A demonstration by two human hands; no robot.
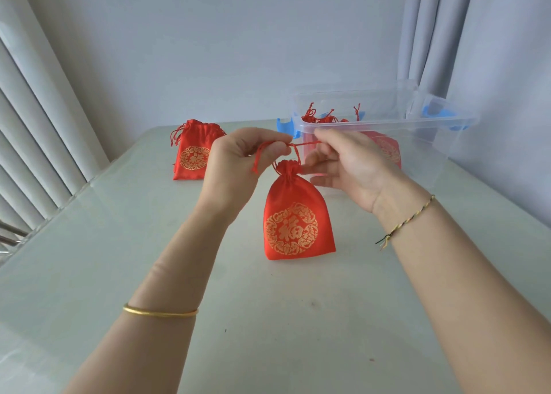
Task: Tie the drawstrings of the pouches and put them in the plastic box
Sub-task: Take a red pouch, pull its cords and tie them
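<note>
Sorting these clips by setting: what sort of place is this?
Probably a room at home: a glass-topped table against a plain wall, curtains beside it, and a plastic box of red pouches.

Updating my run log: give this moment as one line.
step: tying; left hand: pinches drawstring; right hand: pinches drawstring; pouch: mouth cinched; plastic box: holds pouches; waiting pouches: table, left
</note>
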